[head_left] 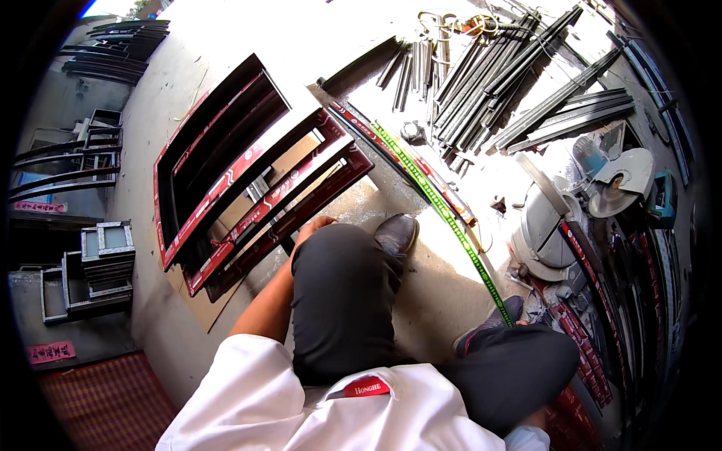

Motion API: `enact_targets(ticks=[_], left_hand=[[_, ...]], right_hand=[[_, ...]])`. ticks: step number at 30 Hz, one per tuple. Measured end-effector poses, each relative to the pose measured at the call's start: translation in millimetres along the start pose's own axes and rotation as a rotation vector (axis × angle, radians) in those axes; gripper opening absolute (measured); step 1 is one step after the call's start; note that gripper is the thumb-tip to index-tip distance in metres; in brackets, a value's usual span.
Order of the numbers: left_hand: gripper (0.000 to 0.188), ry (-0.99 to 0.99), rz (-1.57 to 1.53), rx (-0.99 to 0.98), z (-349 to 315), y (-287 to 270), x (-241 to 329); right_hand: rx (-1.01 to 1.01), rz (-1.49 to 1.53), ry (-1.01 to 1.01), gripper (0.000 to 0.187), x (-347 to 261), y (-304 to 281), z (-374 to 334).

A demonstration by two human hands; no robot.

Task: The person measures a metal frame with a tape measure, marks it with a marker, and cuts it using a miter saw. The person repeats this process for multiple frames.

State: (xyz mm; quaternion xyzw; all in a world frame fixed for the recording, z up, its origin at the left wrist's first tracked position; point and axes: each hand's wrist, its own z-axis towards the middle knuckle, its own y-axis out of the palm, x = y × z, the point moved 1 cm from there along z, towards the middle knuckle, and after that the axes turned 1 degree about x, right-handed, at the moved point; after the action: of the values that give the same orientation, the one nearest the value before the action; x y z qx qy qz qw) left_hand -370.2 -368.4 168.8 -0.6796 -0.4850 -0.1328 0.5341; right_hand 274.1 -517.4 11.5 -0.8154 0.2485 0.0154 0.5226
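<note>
Left hand (pixel 316 225), partly hidden by the knee (pixel 336 259), is nearer the red-and-black frames (pixel 247 161) lying forward-left on the floor (pixel 421 304), long axis slanting away rightward; its grip I cannot tell, and the right hand is hidden.

Bare floor (pixel 421 293) is basically doing all the carrying. Toward its left edge a sheet of cardboard (pixel 214 312) is lying flat, with curved red-and-black frames (pixel 248 159) sitting partly over it. A messy heap of dark metal bars (pixel 481 86) is sprawling toward the far right corner. Closer to the right edge a grey power saw (pixel 620 173) is squatting, and red-banded strips (pixel 587 353) are filling the near right side. Around the middle, two grey shoes (pixel 396 234) are resting, and a bright green strip (pixel 451 218) is running lengthwise.
</note>
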Motion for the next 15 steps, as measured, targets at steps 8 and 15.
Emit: enact_targets(ticks=[8,15], left_hand=[[0.027,0.557,0.347,0.59,6,-130,13],[0.077,0.32,0.92,0.563,52,-232,-10]], right_hand=[[0.146,0.053,0.07,0.039,-18,-36,-9],[0.232,0.104,0.087,0.038,-23,-53,-12]])
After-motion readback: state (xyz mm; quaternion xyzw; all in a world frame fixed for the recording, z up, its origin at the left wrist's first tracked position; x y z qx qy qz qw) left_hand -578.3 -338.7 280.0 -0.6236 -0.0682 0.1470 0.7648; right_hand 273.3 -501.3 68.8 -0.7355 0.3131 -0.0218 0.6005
